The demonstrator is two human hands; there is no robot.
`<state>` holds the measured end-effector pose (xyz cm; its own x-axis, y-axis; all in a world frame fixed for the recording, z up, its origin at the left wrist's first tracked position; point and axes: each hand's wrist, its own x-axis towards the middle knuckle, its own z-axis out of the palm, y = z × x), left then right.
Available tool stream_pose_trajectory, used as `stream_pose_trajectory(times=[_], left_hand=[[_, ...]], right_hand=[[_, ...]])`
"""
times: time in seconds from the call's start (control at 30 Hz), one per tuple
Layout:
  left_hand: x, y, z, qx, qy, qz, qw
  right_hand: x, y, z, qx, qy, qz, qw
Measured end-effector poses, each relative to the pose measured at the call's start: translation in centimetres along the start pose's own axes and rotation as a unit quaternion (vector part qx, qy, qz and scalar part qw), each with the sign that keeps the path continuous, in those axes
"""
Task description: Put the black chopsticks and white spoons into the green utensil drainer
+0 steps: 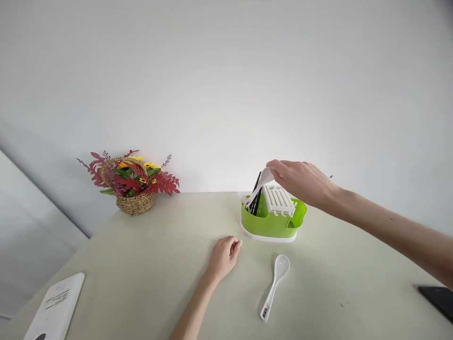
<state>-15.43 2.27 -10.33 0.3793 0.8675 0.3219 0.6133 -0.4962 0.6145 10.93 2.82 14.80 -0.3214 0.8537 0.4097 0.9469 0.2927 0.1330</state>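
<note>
My right hand [295, 177] grips a white spoon [260, 184] by its bowl end, with the handle slanting down into the left compartment of a green utensil holder [260, 225]. Black chopsticks [255, 205] lean in that same compartment, just behind the handle. A white slotted rack [280, 200] sits across the middle of the holder. My left hand [224, 255] rests on the table in front of the holder, fingers curled; whether anything is inside them is hidden. Another white spoon [276, 285] lies on the table to its right, bowl pointing away from me.
A wicker basket [136, 204] of red leaves and yellow flowers stands at the back left against the wall. A white flat box [56, 304] lies at the near left edge. On the far right is a black flat object [439, 300]. The table [141, 264] has a rounded left edge.
</note>
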Motion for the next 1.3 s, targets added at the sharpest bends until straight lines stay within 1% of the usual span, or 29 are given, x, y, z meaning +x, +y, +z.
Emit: stream_pose_trajectory(times=[0.1,0.23,0.37,0.5,0.8,1.1,1.2,1.3], left_hand=[[0.0,-0.1,0.1,-0.002,-0.001,0.001,1.000],[-0.1,-0.2,0.2,-0.003,-0.002,0.003,1.000],[-0.2,-0.2,0.2,0.000,-0.002,0.006,1.000],[-0.2,-0.2,0.2,0.005,-0.001,0.008,1.000],[-0.2,-0.1,0.3,0.013,-0.006,0.014,1.000],[-0.2,-0.2,0.4,0.013,-0.003,0.017,1.000],[-0.2,-0.2,0.4,0.015,-0.001,0.018,1.000],[-0.2,-0.3,0.4,0.015,-0.001,0.020,1.000]], right_hand=[[0.7,-1.0,0.7,-0.058,-0.041,-0.053,0.996],[0.9,-2.6,1.9,-0.122,-0.090,-0.112,0.982],[1.1,-4.1,3.6,-0.133,-0.129,-0.137,0.973],[1.2,-5.1,5.0,-0.126,-0.152,-0.143,0.970],[1.6,-6.2,5.9,-0.117,-0.175,-0.141,0.967],[2.2,-7.0,8.0,-0.087,-0.193,-0.131,0.968],[2.3,-7.4,8.2,-0.073,-0.192,-0.119,0.971],[2.4,-8.0,8.0,-0.053,-0.191,-0.099,0.975]])
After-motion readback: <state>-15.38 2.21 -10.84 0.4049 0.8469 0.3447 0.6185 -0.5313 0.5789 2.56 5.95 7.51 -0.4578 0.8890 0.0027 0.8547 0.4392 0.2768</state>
